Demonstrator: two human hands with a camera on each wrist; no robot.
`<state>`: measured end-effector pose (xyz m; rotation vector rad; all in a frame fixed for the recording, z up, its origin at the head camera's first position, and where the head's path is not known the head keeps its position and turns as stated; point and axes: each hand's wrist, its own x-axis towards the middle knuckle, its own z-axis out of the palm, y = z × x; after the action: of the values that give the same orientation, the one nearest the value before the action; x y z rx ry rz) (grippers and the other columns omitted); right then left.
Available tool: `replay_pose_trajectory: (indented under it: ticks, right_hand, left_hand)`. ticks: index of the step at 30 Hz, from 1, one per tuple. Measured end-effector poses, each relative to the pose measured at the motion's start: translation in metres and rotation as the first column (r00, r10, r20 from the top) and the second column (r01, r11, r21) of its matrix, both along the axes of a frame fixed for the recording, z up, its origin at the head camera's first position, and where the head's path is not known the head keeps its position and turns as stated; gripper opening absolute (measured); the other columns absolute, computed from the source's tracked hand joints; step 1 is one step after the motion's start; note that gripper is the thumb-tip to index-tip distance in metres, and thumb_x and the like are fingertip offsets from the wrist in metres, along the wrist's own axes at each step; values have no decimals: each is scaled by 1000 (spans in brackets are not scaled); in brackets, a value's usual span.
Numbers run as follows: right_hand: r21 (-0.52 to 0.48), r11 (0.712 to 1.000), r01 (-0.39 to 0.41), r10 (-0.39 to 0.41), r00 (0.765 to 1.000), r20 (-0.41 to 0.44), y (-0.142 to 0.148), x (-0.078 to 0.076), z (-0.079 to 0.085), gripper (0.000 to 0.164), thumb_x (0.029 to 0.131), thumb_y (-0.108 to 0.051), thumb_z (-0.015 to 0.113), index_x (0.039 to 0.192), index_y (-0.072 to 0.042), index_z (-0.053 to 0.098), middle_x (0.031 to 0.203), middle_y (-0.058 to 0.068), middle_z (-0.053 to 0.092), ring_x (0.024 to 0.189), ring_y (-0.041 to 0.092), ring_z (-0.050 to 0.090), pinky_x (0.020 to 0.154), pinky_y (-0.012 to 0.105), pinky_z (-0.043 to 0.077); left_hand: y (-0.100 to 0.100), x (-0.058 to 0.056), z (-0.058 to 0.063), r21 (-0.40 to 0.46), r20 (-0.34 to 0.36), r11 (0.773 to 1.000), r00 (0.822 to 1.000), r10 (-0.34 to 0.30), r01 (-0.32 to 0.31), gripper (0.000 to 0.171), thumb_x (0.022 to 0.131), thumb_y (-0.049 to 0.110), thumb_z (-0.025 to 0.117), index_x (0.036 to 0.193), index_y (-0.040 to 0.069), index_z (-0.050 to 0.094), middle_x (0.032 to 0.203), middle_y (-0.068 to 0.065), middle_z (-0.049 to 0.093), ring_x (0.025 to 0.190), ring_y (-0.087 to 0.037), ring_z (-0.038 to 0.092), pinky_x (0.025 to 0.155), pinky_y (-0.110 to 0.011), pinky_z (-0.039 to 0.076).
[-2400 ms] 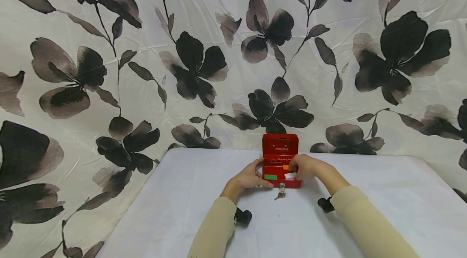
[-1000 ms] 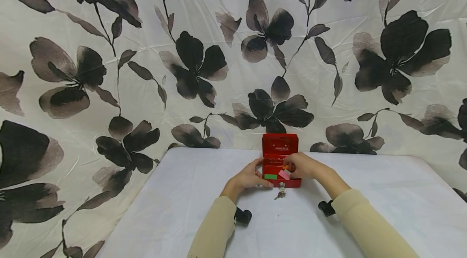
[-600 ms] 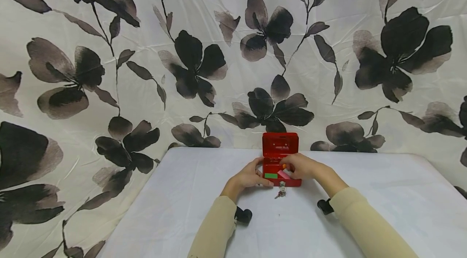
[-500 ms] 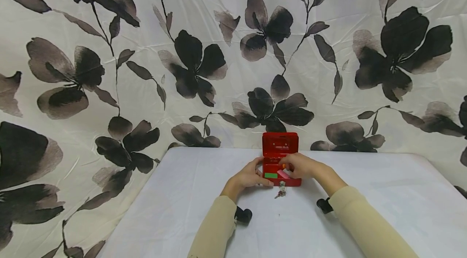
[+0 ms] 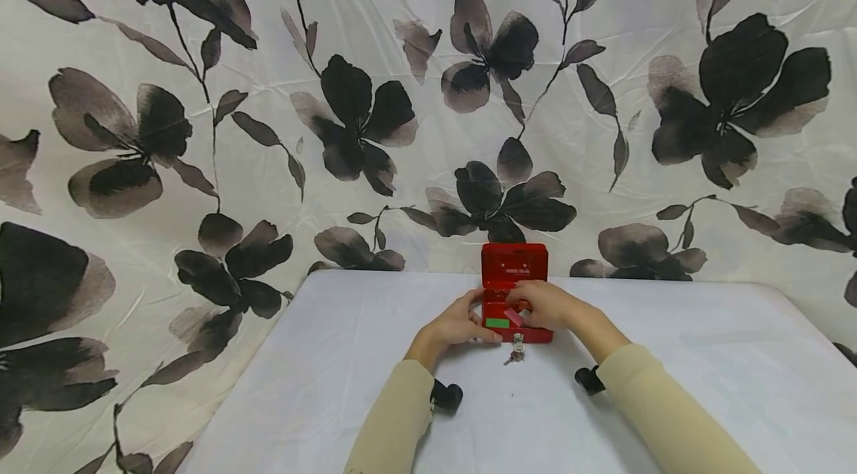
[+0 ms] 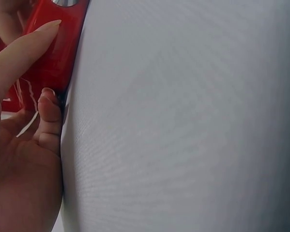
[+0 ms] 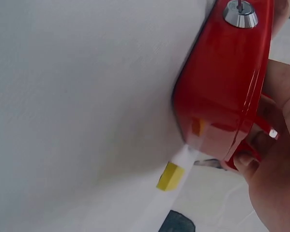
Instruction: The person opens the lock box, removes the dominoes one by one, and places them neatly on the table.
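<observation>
A red cash box [image 5: 535, 335] stands near the back of the table, its lid [image 5: 514, 266] raised. My left hand [image 5: 455, 324] grips its left front corner; in the left wrist view the thumb [image 6: 26, 53] lies along the front wall. Inside, my right hand [image 5: 542, 304] reaches in from the right, fingers bent. It holds a small pink block [image 5: 512, 317], which sits tilted below the fingertips. To its left lies a green block [image 5: 497, 323]. Keys [image 5: 515, 356] hang from the lock [image 7: 240, 14] at the front.
In the right wrist view, a yellow block [image 7: 170, 176] sits on the table beyond the box's right side. The white-covered table [image 5: 375, 295] ends at a floral cloth backdrop [image 5: 375, 124] right behind the box. A dark camera is on each wrist.
My right hand has shifted left inside the box, and the pink block has moved left with it. The orange block seen earlier is now mostly hidden by the fingers. My left hand stays put.
</observation>
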<state>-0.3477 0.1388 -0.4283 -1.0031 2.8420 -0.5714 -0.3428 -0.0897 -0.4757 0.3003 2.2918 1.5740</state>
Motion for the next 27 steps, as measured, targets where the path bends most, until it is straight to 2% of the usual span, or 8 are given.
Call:
replay_pose_trajectory:
  ticks: [7, 14, 22, 27]
  right_hand:
    - [-17, 1000, -7, 7, 999, 53, -5, -2, -1, 35, 87, -5, 79, 122, -3, 71, 115, 10, 70, 105, 28, 61, 97, 48, 54]
    - [-14, 1000, -1, 2, 998, 59, -8, -3, -1, 35, 86, -6, 80, 121, -4, 71, 103, 7, 68, 96, 23, 59, 90, 43, 56]
    - [-15, 1000, 22, -20, 993, 113, -13, -2, 0, 34, 87, -4, 79, 120, -2, 70, 95, 6, 63, 93, 23, 56, 82, 35, 53]
    - [8, 999, 46, -47, 991, 126, -14, -2, 0, 34, 88, -7, 79, 120, -3, 68, 97, 5, 62, 94, 21, 54, 84, 37, 52]
  left_hand:
    - [0, 0, -1, 32, 18, 999, 1000, -9, 9, 97, 78, 13, 91, 158, 12, 35, 102, -9, 64, 76, -20, 54, 68, -30, 48]
    - [-1, -3, -1, 19, 8, 1000, 1000, -11, 11, 97, 77, 13, 91, 157, 13, 36, 103, -8, 63, 77, -20, 54, 69, -29, 50]
    - [-1, -2, 0, 21, 7, 1000, 1000, -11, 11, 96, 77, 12, 91, 157, 13, 37, 106, -7, 61, 78, -20, 53, 68, -29, 49]
    - [-1, -3, -1, 19, 4, 1000, 1000, -9, 9, 96, 77, 12, 91, 157, 14, 37, 106, -7, 61, 78, -20, 53, 68, -29, 49]
